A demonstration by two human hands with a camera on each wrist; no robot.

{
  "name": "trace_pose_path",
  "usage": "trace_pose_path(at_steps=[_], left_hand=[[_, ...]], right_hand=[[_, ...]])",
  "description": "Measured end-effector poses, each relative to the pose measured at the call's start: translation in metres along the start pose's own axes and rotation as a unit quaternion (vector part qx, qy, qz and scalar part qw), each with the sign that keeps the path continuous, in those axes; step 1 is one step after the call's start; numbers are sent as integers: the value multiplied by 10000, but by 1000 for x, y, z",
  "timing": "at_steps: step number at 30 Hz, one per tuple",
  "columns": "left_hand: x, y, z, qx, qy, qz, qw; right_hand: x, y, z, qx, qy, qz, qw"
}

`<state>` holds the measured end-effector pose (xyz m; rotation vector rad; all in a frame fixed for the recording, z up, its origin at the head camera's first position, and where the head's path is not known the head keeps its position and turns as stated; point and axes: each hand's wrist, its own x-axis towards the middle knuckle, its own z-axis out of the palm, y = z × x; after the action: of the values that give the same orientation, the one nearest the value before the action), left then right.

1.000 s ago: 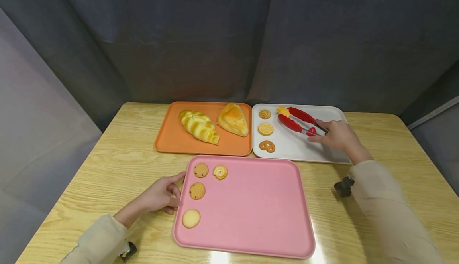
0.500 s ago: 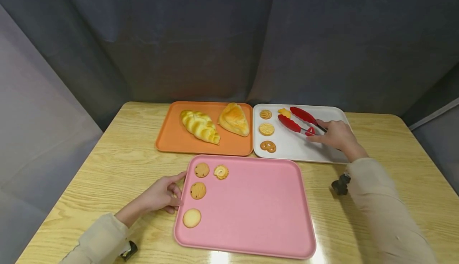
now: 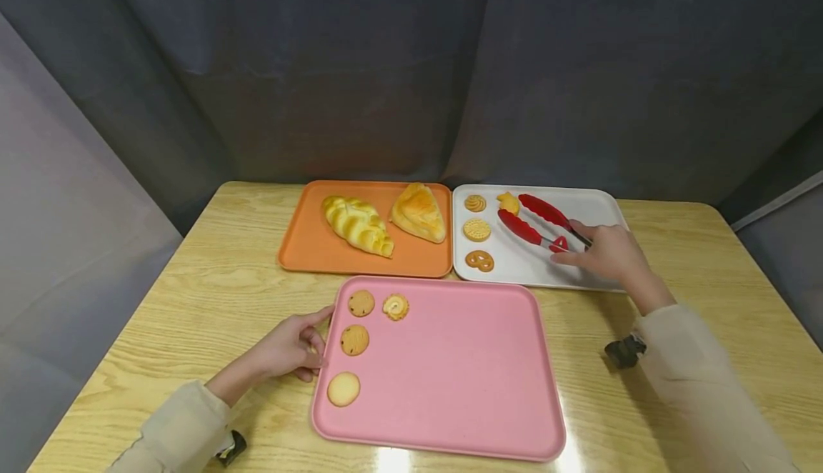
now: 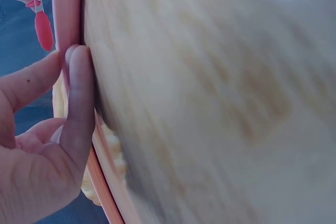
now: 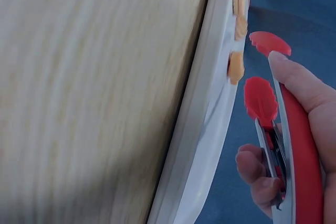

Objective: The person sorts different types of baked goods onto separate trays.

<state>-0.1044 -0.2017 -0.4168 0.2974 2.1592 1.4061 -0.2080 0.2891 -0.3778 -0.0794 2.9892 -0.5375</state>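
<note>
In the head view my right hand holds red-tipped tongs over the white tray. The tongs' red ends stand apart; one is at the lower edge of a yellow star-shaped cookie, the other to its right. From the right wrist, the tongs show above the tray, nothing between their tips. My left hand rests its index finger and thumb against the left rim of the pink tray. In the left wrist view, fingertips touch that rim.
On the white tray lie a swirl cookie, a round cookie and a pretzel. Several cookies line the pink tray's left, including a plain one. An orange tray bears a braided loaf and a triangular pastry.
The tongs shift slightly over the white tray, their lower end going from across the star-shaped cookie to its lower edge. The right wrist moves slightly right and down. My left hand stays still.
</note>
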Motion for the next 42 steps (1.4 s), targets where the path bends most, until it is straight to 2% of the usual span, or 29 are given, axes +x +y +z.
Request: trace_pose_path(at_steps=[9,20,32,37,42], left_hand=[[1,-1,0,8,16,-14,10000],[0,2,1,90,29,15,10000],[0,2,1,144,42,52,9999],[0,1,1,160,44,14,9999],[0,1,1,172,53,16,9998]], right_hand=[[-21,-9,3,-68,202,-443,9988],[-39,-16,6,-16,284,-593,9978],[-56,-26,15,-365,809,-1430,9857],[-61,-30,18,-396,827,-1560,9835],[-65,-36,19,-364,673,-1565,9847]])
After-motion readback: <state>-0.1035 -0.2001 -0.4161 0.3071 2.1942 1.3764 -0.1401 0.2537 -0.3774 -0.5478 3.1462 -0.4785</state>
